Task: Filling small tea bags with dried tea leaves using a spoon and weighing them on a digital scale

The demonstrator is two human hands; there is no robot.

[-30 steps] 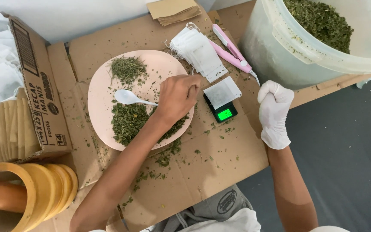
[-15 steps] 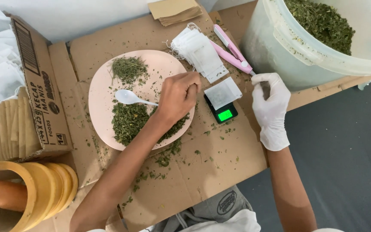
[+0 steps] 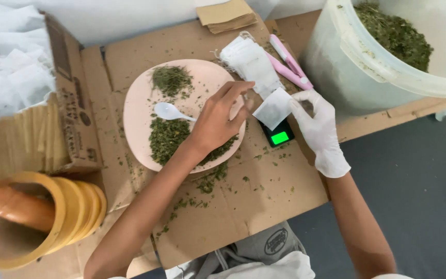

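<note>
Left hand [image 3: 215, 124], bare, is over the pink plate [image 3: 135, 103], fingers curled shut around the handle of a white plastic spoon [image 3: 171, 111]; bowl of the spoon points left, sitting just above the bigger pile of dried green herb [image 3: 169, 139]. Spoon bowl looks empty from here.

Right hand [image 3: 318, 129], in a white glove, pinches a small white sachet [image 3: 274, 107] by its edge between thumb and fingertips, other fingers loosely spread. Sachet hangs right over the small black scale [image 3: 280, 137], green display lit, partly covering it.

Doing this well, my read: keep the sachet mouth open and angled toward the spoon, and hold it close to the plate rim so crumbs fall on the plate. The cardboard sheet [image 3: 233, 206] is already littered with flakes. Small level scoops. Can't tell if the sachet's mouth is open.

Spare sachets [image 3: 246, 59] and pink tool [image 3: 290, 64] lie beyond; big tub of herb [image 3: 388, 62] far right.
</note>
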